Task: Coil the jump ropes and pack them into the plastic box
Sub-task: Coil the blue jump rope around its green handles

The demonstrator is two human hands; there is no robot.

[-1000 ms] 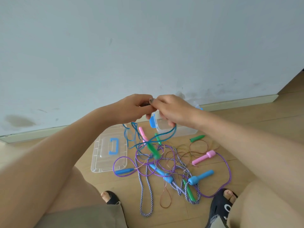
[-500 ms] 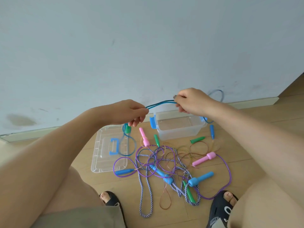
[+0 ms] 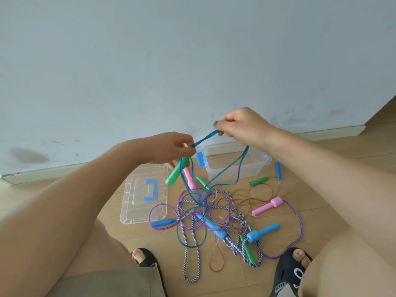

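Observation:
My left hand (image 3: pixel 171 150) and my right hand (image 3: pixel 244 126) hold a blue jump rope (image 3: pixel 222 174) between them, above the floor. The left hand grips the rope's strands together with a green handle (image 3: pixel 176 172) that hangs below it. The right hand pinches a doubled stretch of the cord, and loops trail from it down into a tangle of ropes (image 3: pixel 214 215) on the wooden floor. The clear plastic box (image 3: pixel 235 166) with blue latches stands open behind the tangle, by the wall.
The box's clear lid (image 3: pixel 143 198) with a blue handle lies on the floor at the left. Pink, blue and green handles lie scattered in the tangle. My two sandalled feet (image 3: pixel 289 269) flank its near edge. A wall with a skirting board closes the back.
My hands have drawn closer again and the right hand has risen a little. A longer loop of blue cord now hangs from the right hand, and the green handle shows below the left hand.

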